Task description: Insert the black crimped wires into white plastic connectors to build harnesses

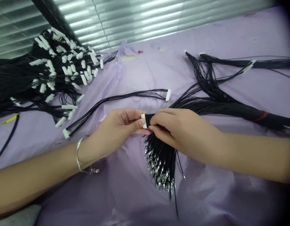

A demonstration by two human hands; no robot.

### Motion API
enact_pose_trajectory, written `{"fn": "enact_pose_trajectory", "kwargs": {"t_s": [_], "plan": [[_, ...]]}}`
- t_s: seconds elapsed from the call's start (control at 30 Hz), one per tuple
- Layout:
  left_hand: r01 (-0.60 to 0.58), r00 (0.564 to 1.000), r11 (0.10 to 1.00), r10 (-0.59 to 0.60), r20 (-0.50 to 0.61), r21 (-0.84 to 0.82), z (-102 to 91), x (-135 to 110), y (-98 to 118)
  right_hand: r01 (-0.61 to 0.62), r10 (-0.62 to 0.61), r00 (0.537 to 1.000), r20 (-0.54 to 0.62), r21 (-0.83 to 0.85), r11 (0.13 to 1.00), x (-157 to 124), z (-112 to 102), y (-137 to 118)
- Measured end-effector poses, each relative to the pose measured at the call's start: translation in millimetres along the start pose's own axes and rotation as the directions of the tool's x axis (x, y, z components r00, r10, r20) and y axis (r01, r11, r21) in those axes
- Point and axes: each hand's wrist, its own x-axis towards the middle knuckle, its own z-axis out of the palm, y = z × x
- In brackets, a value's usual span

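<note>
Between thumb and fingers, my left hand [122, 124] pinches a small white connector housing [144, 121]. Several black wires [148, 120] run from the housing's right side into my right hand [176, 124], whose closed fingers grip them close to the connector. Under my right hand fans a thick bundle of loose black wires [162, 157] with shiny metal terminals at their tips. Just beyond my hands lies a black wire harness [118, 96] with a white connector at each end. My right fingertips partly hide the held wires.
At the left is a big heap of black harnesses with white connectors [69, 69]. A long wire bundle with a red band [261, 116] stretches to the right, and more harnesses [229, 61] lie behind it. Purple cloth [88, 194] covers the table; blinds [140, 18] stand behind.
</note>
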Motion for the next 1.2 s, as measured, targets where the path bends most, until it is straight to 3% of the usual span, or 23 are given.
{"fn": "enact_pose_trajectory", "kwargs": {"t_s": [0.27,0.5,0.83,0.97,1.13,1.2], "plan": [[-0.006,1.0,0.999,0.005,0.02,0.048,3.8,-7,6,0.143,-0.146,0.98,-0.135,-0.027,0.989,-15,-11,14],[-0.05,0.997,0.997,0.047,0.053,0.061,5.0,-8,8,0.275,-0.302,0.906,-0.295,-0.129,0.953,-16,-20,13],[-0.002,0.998,0.999,-0.002,0.07,0.053,2.8,-10,5,0.363,-0.375,0.888,-0.267,-0.095,0.927,-15,-11,13],[0.006,0.998,1.0,-0.006,0.069,-0.003,2.8,-9,6,0.44,-0.469,0.845,-0.257,-0.164,0.883,-13,-12,15],[0.001,0.996,0.998,0.005,0.094,-0.058,1.2,-5,7,0.586,-0.633,0.751,-0.185,-0.256,0.769,-14,-13,21],[-0.003,0.996,0.998,0.008,0.088,-0.058,1.1,-5,7,0.58,-0.628,0.751,-0.204,-0.25,0.775,-13,-15,24]]}}
